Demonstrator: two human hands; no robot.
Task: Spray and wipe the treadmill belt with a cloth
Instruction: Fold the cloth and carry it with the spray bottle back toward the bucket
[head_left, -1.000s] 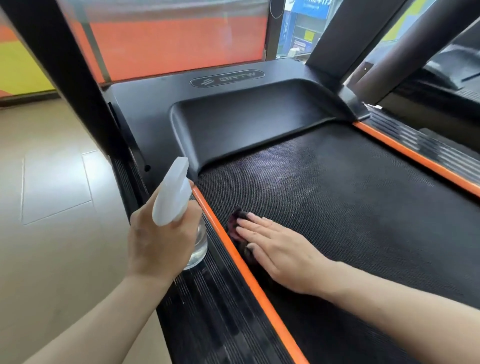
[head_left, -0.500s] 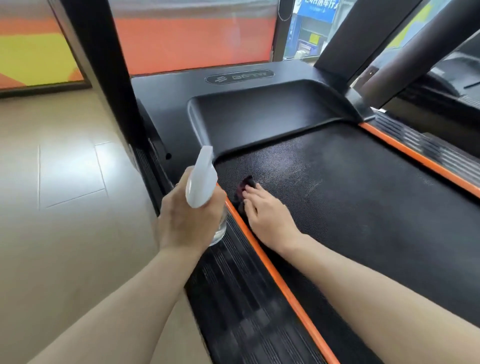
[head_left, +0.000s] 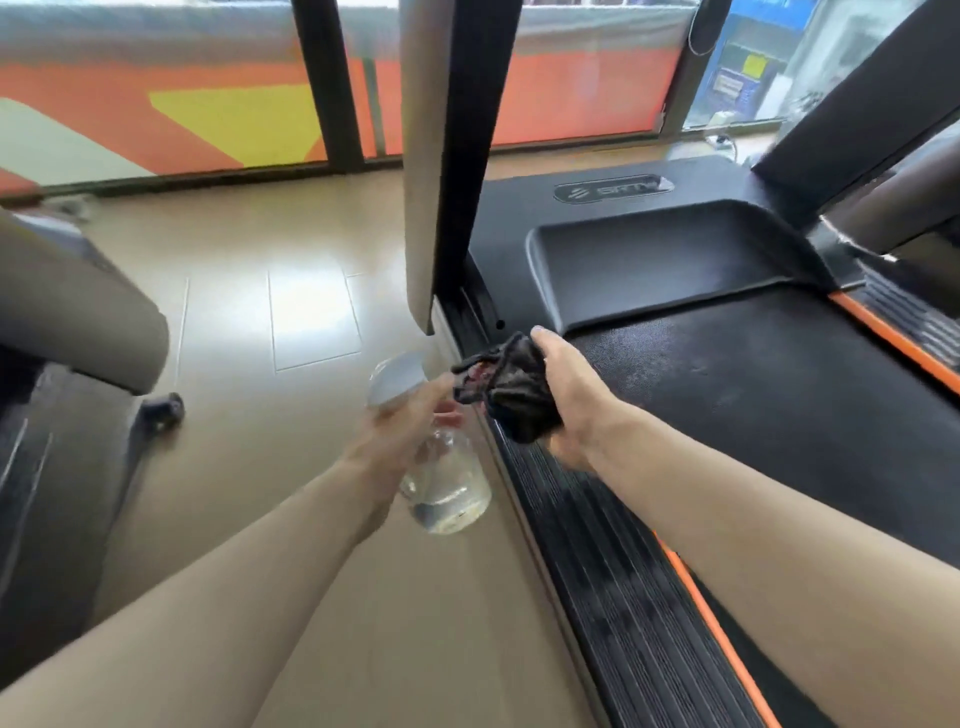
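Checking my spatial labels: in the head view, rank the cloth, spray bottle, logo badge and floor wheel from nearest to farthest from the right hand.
1. cloth, gripped in the right hand
2. spray bottle, just left, held by the left hand
3. logo badge, ahead on the hood
4. floor wheel, far left

both bare forearms reach forward, close together. the left hand (head_left: 402, 434) curls around a spray bottle (head_left: 441, 483); the right hand (head_left: 569, 395) grips a bunched dark cloth (head_left: 511, 392), lifted.

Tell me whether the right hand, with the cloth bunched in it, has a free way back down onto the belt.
Probably yes. The right hand holds the cloth bunched above the side rail, right at the edge of the belt. Nothing lies on the belt beside it, and the left hand with the spray bottle is off to the other side.
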